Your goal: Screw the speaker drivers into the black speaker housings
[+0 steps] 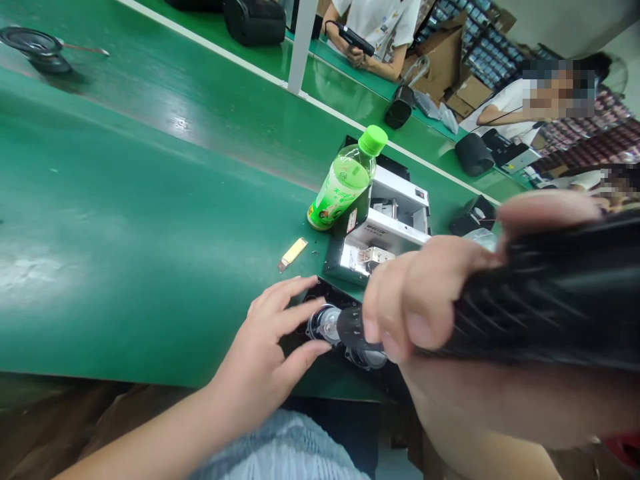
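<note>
- left hand (265, 340): fingers spread and gently curved, released and gripping nothing, reaching in from the lower left; the fingertips lie by the edge of a black plate (320, 290) and the thumb sits just beside a round clear disc (325, 323), though whether they press on either cannot be told
- right hand (415, 300): fingers clenched around a black ribbed tool (540, 307) near its front end, with one more finger lying along the top further back; the hand is large and close to the camera
- the tool's long axis runs nearly level across the view from the right edge toward the middle, its narrow nose (353, 329) pointing left at the disc; the nose looks to meet it, but contact cannot be told for sure
- the disc lies between the two hands, just past the left fingertips and straight ahead of the nose, so the right hand's tool is nearer to it; a second round part (367, 359) shows just below the nose, partly hidden
- beyond the hands, on the green bench (150, 200): a bottle (343, 187) with a green cap, a white fixture (385, 227) and a small yellow strip (293, 253)
- across the bench, a co-worker's hand (356, 57) is near a small black tool (354, 39)
</note>
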A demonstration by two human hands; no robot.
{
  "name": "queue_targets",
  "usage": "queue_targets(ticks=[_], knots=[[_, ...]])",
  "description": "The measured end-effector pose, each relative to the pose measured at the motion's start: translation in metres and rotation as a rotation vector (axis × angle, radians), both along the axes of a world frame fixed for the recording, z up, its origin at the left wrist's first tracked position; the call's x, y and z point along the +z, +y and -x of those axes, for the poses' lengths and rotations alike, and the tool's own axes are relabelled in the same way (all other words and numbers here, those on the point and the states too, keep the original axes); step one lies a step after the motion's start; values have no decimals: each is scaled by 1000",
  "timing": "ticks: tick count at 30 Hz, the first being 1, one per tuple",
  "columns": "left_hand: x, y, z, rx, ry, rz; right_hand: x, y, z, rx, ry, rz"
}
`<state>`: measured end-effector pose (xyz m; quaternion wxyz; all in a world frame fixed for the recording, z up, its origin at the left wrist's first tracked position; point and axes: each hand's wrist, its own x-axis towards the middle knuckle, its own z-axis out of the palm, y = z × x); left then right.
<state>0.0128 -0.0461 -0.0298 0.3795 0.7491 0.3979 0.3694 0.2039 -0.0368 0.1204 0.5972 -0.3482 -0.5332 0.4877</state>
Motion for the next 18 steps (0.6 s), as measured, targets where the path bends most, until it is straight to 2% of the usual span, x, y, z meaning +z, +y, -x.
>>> queue_targets(ticks=[3,5,8,11,14,18], knots=[[-8,-1,7,16,40,28,-15,9,9,-67,76,79],[-16,-1,11,-44,79,32,-26,14,16,-69,72,126],[-29,2,13,-154,121,28,-42,19,22,-6,60,99],[-38,4,10,-146,101,21,-53,20,24,37,66,63],[-41,4,7,-121,79,16,-58,21,24,37,63,48],[-37,4,8,-162,80,38,-60,21,23,24,64,68]])
